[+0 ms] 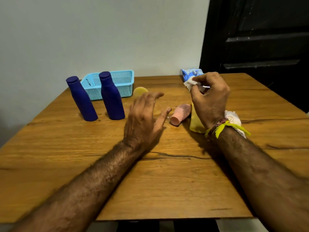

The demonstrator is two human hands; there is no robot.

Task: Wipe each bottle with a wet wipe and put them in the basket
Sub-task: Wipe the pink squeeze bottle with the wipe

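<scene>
Bottles: two matte dark-blue ones, the left [81,99] and the right [111,95], are standing capped at the far left of the wood-grain counter [150,190], just in front of a light-blue perforated plastic basket [123,81]. A pink bottle [180,114] is lying on its side near the middle, and a yellow bottle [195,122] is lying just beside it, partly hidden by the right wrist. The right hand [210,99] is pinching a crumpled white wipe [190,84] in its fingers, near a blue-and-white wipe pack [189,73]. The left hand [145,118] is hovering with fingers released, grasping nothing. Another crumpled wipe [234,118] is lying behind the right wrist.
</scene>
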